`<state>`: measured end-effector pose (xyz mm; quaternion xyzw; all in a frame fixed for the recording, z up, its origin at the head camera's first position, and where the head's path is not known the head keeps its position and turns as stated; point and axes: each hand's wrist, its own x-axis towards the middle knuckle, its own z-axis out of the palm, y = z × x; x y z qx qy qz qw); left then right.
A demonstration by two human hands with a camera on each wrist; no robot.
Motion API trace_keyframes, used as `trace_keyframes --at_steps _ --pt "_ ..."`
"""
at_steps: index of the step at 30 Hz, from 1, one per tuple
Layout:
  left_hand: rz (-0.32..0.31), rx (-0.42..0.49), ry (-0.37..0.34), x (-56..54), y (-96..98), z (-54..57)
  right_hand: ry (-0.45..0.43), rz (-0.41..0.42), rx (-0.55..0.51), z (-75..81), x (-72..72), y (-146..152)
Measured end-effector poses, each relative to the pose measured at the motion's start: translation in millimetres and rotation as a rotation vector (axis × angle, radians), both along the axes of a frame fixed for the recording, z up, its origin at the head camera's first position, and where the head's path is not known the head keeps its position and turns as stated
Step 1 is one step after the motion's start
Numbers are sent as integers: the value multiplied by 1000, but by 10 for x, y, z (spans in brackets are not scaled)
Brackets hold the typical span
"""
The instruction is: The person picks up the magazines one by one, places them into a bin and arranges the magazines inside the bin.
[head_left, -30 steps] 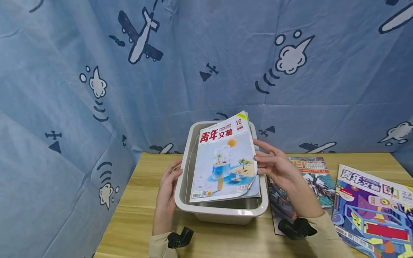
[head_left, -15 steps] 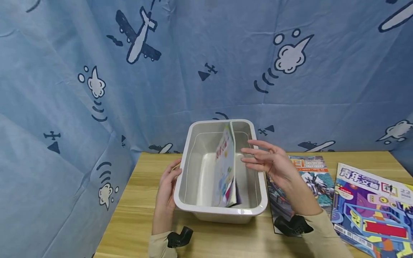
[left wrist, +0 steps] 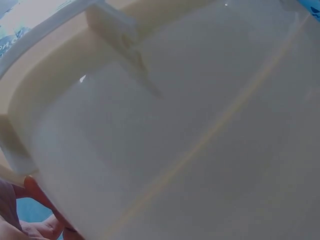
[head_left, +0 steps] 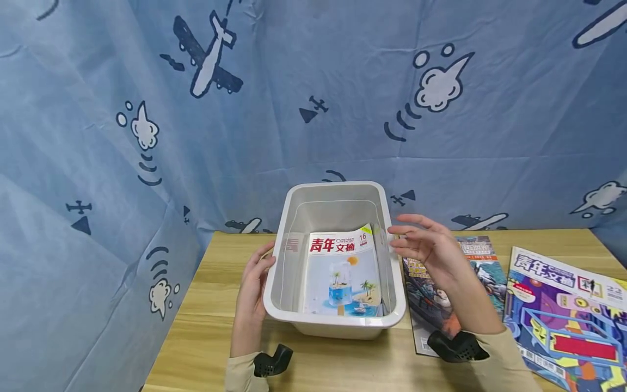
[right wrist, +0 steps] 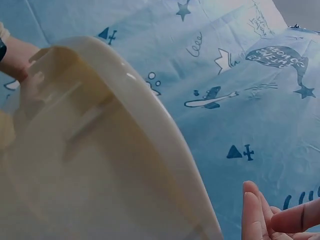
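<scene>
Grey bin (head_left: 338, 215) sits left of the dark-covered magazine (head_left: 425, 316), white-covered magazine (head_left: 343, 272) face-up in its near part, left hand (head_left: 253, 286) at its left side, grip unclear, right hand (head_left: 433, 249) loose, holding nothing; placing looks done, next probably calls for reaching right.

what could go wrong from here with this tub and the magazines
The left hand is at one side of the tub, so an uneven push might shift it. The white magazine lies loose inside and could slide if the tub tilts. The right hand is by the dark magazine and might knock it.
</scene>
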<state>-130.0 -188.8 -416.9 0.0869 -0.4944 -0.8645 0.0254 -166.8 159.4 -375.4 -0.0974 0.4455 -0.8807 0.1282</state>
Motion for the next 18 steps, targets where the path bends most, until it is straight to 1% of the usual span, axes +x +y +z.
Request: trace_keyframes --at_steps 3,9,13,18 --pt "1 4 -1 2 0 -1 1 -8 -11 -14 4 39" --pt "-5 24 5 6 0 1 10 2 -57 -40 7 114" --pt "-6 15 5 10 3 4 10 4 -82 -58 7 155" --pt "1 9 -2 9 7 8 33 15 -110 -93 13 217"
